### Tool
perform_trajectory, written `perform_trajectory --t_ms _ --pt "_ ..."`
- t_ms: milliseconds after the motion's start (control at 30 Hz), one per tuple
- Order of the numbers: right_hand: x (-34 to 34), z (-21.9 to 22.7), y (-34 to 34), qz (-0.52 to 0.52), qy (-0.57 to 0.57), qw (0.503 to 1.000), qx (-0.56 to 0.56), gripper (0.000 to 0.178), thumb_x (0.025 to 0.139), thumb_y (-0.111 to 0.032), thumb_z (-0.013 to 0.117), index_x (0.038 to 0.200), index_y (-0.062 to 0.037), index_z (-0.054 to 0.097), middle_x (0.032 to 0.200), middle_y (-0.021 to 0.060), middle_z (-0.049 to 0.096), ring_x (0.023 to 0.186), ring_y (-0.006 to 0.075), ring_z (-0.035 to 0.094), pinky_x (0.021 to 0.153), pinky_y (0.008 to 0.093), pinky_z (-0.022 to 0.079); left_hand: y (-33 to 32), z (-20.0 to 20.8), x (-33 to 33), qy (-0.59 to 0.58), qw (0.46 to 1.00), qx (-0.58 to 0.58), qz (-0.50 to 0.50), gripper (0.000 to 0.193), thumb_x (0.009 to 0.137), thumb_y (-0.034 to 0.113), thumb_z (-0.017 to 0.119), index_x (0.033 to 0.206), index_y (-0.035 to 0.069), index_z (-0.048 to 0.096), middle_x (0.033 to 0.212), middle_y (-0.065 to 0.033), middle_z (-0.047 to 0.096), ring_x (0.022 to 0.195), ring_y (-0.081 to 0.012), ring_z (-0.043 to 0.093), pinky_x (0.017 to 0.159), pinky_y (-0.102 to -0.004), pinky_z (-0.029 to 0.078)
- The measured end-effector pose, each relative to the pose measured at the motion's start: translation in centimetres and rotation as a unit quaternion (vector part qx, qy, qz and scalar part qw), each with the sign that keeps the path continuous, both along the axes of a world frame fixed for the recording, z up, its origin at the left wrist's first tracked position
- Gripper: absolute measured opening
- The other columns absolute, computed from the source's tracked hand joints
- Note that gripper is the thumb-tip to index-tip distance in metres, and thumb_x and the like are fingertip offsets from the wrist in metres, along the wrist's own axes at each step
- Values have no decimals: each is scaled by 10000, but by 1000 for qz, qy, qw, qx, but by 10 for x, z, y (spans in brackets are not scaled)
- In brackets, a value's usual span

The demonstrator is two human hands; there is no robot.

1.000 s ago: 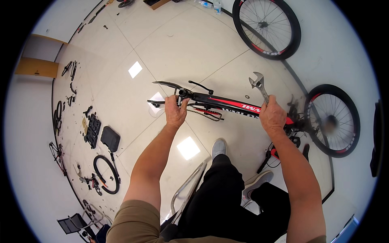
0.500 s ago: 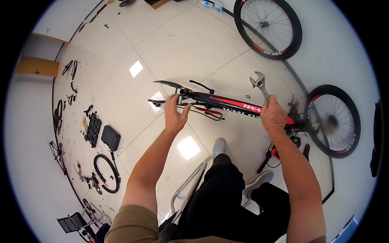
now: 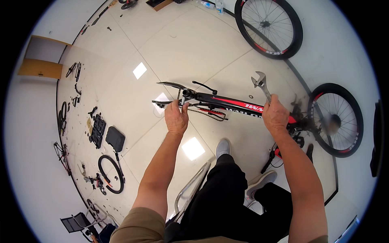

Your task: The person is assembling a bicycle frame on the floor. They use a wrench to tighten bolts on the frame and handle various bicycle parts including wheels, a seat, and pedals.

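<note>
A black bicycle frame [image 3: 233, 101] with red and white markings stretches across the space in front of me. At its left end, below the open top of a tube [image 3: 188, 94], my left hand [image 3: 176, 120] pinches with thumb and fingertips. A small silvery piece shows at those fingertips, too small to name. My right hand [image 3: 276, 116] is wrapped round the handle of an adjustable wrench [image 3: 261, 84], its jaws pointing up and away from the frame. A black mudguard [image 3: 172, 84] extends left of the tube, and the chain [image 3: 211, 117] hangs below the frame.
Two bicycle wheels lean at the right, a far one [image 3: 298, 28] and a nearer one [image 3: 358, 129]. Left on the floor lie an open tool case [image 3: 97, 131], a black case [image 3: 115, 139] and a loose tyre [image 3: 101, 164]. A metal chair frame [image 3: 187, 188] stands by my leg.
My left thumb and fingers have come together beside the tube, where they were spread apart before. The wrench stays in my right hand. The whole view has shifted slightly.
</note>
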State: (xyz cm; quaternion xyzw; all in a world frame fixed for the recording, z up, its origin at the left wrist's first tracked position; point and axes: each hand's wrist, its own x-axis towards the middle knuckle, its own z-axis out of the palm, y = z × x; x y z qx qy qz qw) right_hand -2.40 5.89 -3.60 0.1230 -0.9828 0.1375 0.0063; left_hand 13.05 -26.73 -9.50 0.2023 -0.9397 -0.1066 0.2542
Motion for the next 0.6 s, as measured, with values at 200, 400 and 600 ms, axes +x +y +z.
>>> perform_trajectory --t_ms 200,400,600 --pt "0 -1 3 9 5 1000 -3 210 894 -185 612 1005 -63 481 823 143 662 757 372 660 674 498 517 1 0 -3 -4 1000 14 1 354 908 293 692 1053 -9 580 922 -179 615 880 -373 589 773 -448 485" --pt "0 -1 0 7 -3 1000 2 218 888 -185 622 1002 -63 482 843 140 662 773 372 662 686 493 520 4 -6 -2 -23 996 76 39 337 933 291 661 1056 -12 579 922 -199 634 866 -402 607 754 -474 491" --pt "0 -1 2 7 1 1000 0 217 890 -185 620 1008 -62 487 839 141 662 770 373 662 690 497 519 17 1 -7 -14 979 188 81 335 965 296 624 1060 -21 576 946 -216 664 872 -395 642 750 -461 506"
